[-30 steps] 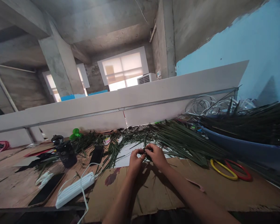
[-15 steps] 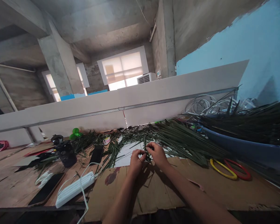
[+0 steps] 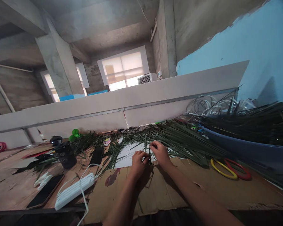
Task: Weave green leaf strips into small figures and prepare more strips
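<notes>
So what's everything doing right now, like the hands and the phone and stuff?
left hand: pinched shut on the leaf strip.
right hand: pinched on the same strip, higher up.
leaf pile: spread loose on the table.
blue tub: heaped with leaves.
phone: lying flat, screen dark.
power strip: lying flat, white cable looped over it.
yellow ring: flat on the cardboard.

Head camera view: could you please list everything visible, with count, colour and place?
leaf strips: many, dark green, spread across the table middle
basin: one, blue, right, holding strips
rings: two, yellow and red, right, on the cardboard
cardboard: one sheet, brown, under the hands
power strip: one, white, front left
phone: one, black, front left
wire coils: several, white, behind the basin
held leaf strip: one, dark green, between both hands
left hand: one, centre, grip on held leaf strip
right hand: one, centre, grip on held leaf strip
</notes>
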Available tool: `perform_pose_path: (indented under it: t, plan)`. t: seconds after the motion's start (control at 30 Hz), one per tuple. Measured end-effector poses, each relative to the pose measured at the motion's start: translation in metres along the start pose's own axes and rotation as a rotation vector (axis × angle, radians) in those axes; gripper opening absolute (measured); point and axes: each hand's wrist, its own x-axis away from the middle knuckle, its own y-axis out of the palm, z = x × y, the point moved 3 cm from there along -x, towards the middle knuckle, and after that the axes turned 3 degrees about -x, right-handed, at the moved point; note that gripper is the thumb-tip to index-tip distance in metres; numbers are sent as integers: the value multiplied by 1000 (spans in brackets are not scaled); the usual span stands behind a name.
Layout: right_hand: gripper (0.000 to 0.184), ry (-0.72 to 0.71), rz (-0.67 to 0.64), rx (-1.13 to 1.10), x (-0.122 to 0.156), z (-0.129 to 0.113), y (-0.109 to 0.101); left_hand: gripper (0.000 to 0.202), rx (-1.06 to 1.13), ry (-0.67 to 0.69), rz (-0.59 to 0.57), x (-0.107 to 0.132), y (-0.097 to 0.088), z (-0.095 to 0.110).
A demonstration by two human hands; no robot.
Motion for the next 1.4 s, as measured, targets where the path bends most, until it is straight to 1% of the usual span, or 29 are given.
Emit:
perform_pose_path:
  t: [0.13,0.2,0.33,0.43,0.57,0.67,0.83,1.0,1.07,1.2,1.3,1.4]
  plan:
    - [18,21,7,-54,-1,3,-1,8,7,3,-6,0,0,-3]
    - [21,46,-2,-102,-3,7,0,8,18,-1,-5,1,1,-5]
    - [35,135,-37,-221,-6,16,2,9,40,-25,10,2,0,-9]
    - [42,206,-97,-295,-7,20,7,8,57,-43,22,1,0,-10]
    - [39,258,-211,-344,-3,18,15,8,72,-64,33,0,-1,-11]
    - [33,259,-253,-357,-1,15,17,8,83,-72,25,0,-2,-12]
    - [26,257,-212,-365,-2,18,16,7,122,-79,0,0,-2,-12]
    - [28,272,-169,-382,-1,20,14,6,208,-109,0,0,1,-13]
    - [31,294,-172,-391,-2,21,13,12,270,-140,6,-1,0,-17]
    - [33,339,-178,-396,-3,24,12,35,429,-238,23,-4,-9,-32]
    - [32,361,-179,-399,-4,27,12,40,513,-318,41,-3,-16,-44]
    - [31,371,-178,-401,-4,28,11,43,574,-378,48,0,-14,-50]
